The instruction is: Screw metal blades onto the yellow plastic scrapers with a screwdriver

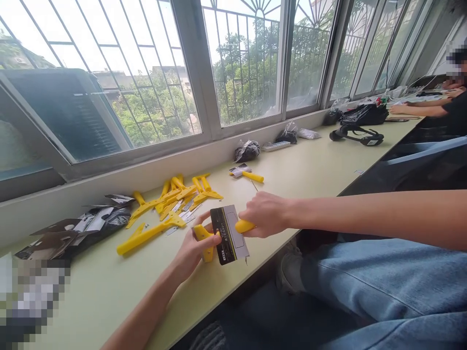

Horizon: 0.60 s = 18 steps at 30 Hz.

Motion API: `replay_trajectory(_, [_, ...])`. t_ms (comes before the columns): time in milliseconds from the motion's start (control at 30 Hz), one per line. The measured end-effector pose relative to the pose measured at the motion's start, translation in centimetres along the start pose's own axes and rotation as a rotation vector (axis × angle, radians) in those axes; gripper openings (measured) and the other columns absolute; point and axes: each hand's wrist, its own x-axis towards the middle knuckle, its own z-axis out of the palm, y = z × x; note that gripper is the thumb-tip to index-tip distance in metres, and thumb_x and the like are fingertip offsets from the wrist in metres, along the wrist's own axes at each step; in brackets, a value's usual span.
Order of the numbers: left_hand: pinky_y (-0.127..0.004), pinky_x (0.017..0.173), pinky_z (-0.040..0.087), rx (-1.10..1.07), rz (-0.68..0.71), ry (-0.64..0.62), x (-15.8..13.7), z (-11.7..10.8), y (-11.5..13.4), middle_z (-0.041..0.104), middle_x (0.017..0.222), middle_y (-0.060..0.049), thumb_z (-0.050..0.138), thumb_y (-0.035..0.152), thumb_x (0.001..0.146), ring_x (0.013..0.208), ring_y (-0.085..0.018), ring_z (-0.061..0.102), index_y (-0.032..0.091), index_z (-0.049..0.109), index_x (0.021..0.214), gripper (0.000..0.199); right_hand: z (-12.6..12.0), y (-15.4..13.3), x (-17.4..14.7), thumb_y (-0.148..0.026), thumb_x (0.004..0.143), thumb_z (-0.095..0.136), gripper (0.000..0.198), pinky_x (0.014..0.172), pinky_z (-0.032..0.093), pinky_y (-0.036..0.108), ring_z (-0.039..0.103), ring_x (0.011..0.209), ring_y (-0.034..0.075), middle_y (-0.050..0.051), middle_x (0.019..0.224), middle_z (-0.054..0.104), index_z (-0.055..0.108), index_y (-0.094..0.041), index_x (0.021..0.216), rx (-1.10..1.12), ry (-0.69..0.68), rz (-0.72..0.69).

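Left hand (pixel 192 247) holds 1 yellow scraper (pixel 208 255) and 1 printed card (pixel 226 241); right hand (pixel 267 214) grips 1 yellow handle (pixel 243 226). Loose yellow parts (pixel 186 193) lie to the far left.

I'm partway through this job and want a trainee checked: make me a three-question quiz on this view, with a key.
1. Which hand's thumb lies on the black-and-grey printed card?
2. True or false: the heap of yellow tools lies on the side of the table nearer the windows.
3. What colour is the rounded handle end showing from the right hand? A) red B) yellow C) blue

Key:
1. The left hand's.
2. True.
3. B.
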Motion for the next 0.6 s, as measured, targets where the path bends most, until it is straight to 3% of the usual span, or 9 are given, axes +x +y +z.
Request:
replay_trajectory(267, [-0.039,0.086,0.060,0.049,-0.044,0.166,0.5,-0.2,0.1,0.076,0.114,-0.008,0.091,0.029,0.072,0.096,-0.027,0.076,0.026,0.042,0.147,0.090,0.0,-0.3,0.3,-0.068,0.091,0.049,0.059,0.056,0.037,0.028,0.071,0.063,0.026,0.013,0.074,0.075,0.075,-0.017,0.079,0.034,0.005,0.085])
replay_trajectory(600, [-0.035,0.088,0.058,0.113,-0.008,0.227,0.9,-0.4,0.1,0.078,0.103,-0.005,0.093,0.027,0.069,0.093,-0.023,0.075,0.024,0.047,0.132,0.078,1.1,1.3,0.1,-0.063,0.093,0.051,0.055,0.058,0.037,0.028,0.071,0.065,0.025,0.015,0.079,0.077,0.076,-0.015,0.085,0.016,0.041,0.106])
